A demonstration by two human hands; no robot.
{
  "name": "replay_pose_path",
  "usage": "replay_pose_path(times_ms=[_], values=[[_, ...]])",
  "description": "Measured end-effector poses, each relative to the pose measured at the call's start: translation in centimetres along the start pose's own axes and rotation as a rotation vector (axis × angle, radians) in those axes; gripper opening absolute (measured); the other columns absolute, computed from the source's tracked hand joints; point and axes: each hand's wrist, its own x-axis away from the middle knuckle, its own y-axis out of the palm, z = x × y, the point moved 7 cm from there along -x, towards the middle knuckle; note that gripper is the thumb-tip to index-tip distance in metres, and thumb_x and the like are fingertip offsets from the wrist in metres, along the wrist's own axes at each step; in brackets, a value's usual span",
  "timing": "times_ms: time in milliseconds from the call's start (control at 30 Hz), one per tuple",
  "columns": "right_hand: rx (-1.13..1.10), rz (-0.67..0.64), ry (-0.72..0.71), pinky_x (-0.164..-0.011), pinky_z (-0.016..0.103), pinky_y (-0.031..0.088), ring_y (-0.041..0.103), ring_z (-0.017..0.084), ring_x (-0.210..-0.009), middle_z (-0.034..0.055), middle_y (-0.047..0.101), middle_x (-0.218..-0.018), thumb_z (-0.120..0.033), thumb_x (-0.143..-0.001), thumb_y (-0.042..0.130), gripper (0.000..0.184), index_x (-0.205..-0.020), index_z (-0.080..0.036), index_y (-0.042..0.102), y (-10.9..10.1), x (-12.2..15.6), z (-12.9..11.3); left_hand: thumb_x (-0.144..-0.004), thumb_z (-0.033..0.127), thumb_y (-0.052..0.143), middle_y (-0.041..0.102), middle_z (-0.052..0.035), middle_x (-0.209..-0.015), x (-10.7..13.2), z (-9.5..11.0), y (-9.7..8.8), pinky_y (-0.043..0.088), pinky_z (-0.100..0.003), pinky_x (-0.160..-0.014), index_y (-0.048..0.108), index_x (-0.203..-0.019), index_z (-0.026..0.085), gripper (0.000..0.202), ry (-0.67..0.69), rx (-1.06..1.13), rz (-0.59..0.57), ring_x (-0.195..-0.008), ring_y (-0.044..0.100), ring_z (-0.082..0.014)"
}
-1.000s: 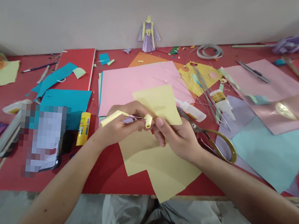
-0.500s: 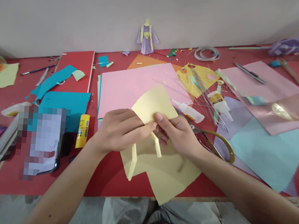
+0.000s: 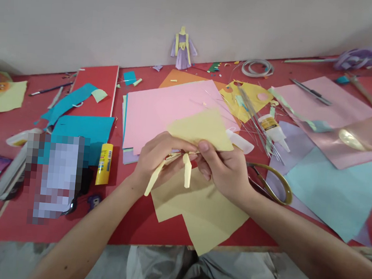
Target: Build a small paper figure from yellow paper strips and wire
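Red tabletop (image 3: pixel 139 231), scrap-strewn, running back to a plain grey wall (image 3: pixel 86 13); a lilac-and-yellow paper figure (image 3: pixel 182 48) leans there. Pink sheet (image 3: pixel 165 107) lies beyond the hands; thin wires (image 3: pixel 256 119) and a glue bottle (image 3: pixel 274 127) right of it. Glue stick (image 3: pixel 104 165) upright at left, near a blurred phone (image 3: pixel 59 176). Scissors (image 3: pixel 288 192) beside the right wrist, blades hidden. Notched yellow sheet (image 3: pixel 198 218) under the hands. Above it, right hand (image 3: pixel 229 169) pinches a yellow paper piece (image 3: pixel 201 128), thumb on top; left hand (image 3: pixel 159 152) closed narrowly around rolled paper strips (image 3: pixel 187 174), ends dangling.
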Motion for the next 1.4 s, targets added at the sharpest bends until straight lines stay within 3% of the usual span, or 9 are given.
replay_pose_path(times_ms=[133,333,500,667,767,867,1000,1167,1400], values=[[-0.001,0.007,-0.014,-0.036,0.022,0.029,0.036,0.006,-0.035,-0.0060,0.039,-0.041,-0.048,-0.093,0.053,0.043,-0.063,-0.018,0.060,-0.1,0.0,-0.1,-0.085,0.036,0.068,0.072,-0.0039,-0.089,0.4,-1.3,0.3,0.054,-0.032,-0.066,0.066,-0.092,0.024,0.014,-0.233,0.138,-0.022,-0.077,0.069,-0.0192],[-0.010,-0.026,0.031,-0.039,0.022,0.035,0.040,0.006,-0.037,-0.0036,0.041,-0.039,-0.053,-0.093,0.049,0.057,-0.048,-0.018,0.048,0.2,0.0,-0.1,-0.084,0.028,0.070,0.073,-0.0023,-0.085,0.1,-1.0,-0.1,0.055,-0.029,-0.065,0.067,-0.088,0.023,0.007,-0.172,0.160,-0.015,-0.076,0.069,-0.0170],[0.017,-0.059,0.027,-0.049,0.024,0.042,0.045,0.008,-0.042,-0.0033,0.039,-0.039,-0.054,-0.095,0.043,0.062,-0.044,-0.020,0.039,0.3,-0.1,-0.5,-0.086,0.028,0.068,0.072,-0.0013,-0.075,0.1,-1.5,0.2,0.055,-0.025,-0.056,0.064,-0.087,0.021,0.009,-0.363,0.417,-0.079,-0.066,0.069,-0.0148],[-0.035,-0.090,0.027,-0.042,0.023,0.036,0.046,0.008,-0.045,-0.0054,0.044,-0.051,-0.050,-0.095,0.048,0.039,-0.069,-0.020,0.048,0.4,-0.2,-0.2,-0.082,0.024,0.073,0.069,0.0015,-0.068,0.2,-2.4,0.5,0.054,-0.022,-0.055,0.061,-0.084,0.020,0.013,-0.455,0.608,-0.081,-0.060,0.065,-0.0115],[-0.009,-0.046,0.026,-0.045,0.023,0.043,0.051,0.008,-0.048,-0.0035,0.057,-0.067,-0.045,-0.094,0.052,0.025,-0.102,-0.021,0.052,0.2,-0.3,0.0,-0.082,0.025,0.073,0.069,0.0008,-0.068,0.1,-2.8,0.7,0.052,-0.023,-0.053,0.061,-0.084,0.019,0.014,-0.497,0.653,-0.106,-0.058,0.063,-0.0116],[0.116,0.059,-0.118,-0.059,0.026,0.054,0.064,0.015,-0.080,0.0078,0.063,-0.111,-0.041,-0.091,0.058,0.042,-0.128,-0.026,0.044,-0.6,-0.4,-0.8,-0.082,0.027,0.073,0.068,-0.0003,-0.067,0.0,-3.0,0.7,0.051,-0.024,-0.052,0.061,-0.082,0.018,0.015,-0.535,0.678,-0.110,-0.059,0.063,-0.0127],[0.387,0.139,-0.342,-0.091,0.039,0.052,0.051,0.025,-0.121,0.0105,0.047,-0.139,-0.038,-0.087,0.065,0.048,-0.131,-0.028,0.048,-1.5,-0.4,-2.7,-0.081,0.025,0.074,0.068,-0.0003,-0.065,-0.2,-3.1,0.6,0.048,-0.022,-0.050,0.061,-0.077,0.017,0.015,-0.568,0.726,-0.108,-0.055,0.059,-0.0107],[0.552,0.065,-0.475,-0.100,0.045,0.045,0.050,0.028,-0.125,0.0109,0.057,-0.127,-0.035,-0.084,0.070,0.026,-0.107,-0.024,0.064,-1.1,-0.7,-3.7,-0.081,0.025,0.073,0.065,-0.0004,-0.061,0.1,-4.1,1.1,0.046,-0.021,-0.047,0.061,-0.076,0.016,0.016,-0.664,0.839,-0.154,-0.052,0.057,-0.0103],[0.542,-0.052,-0.403,-0.072,0.031,0.049,0.063,0.017,-0.078,0.0032,0.068,-0.083,-0.022,-0.091,0.059,0.006,-0.092,-0.021,0.065,0.1,-0.6,-2.0,-0.079,0.027,0.075,0.064,0.0000,-0.059,0.7,-5.2,1.7,0.046,-0.019,-0.045,0.061,-0.076,0.016,0.018,-0.794,0.943,-0.197,-0.048,0.055,-0.0088]])
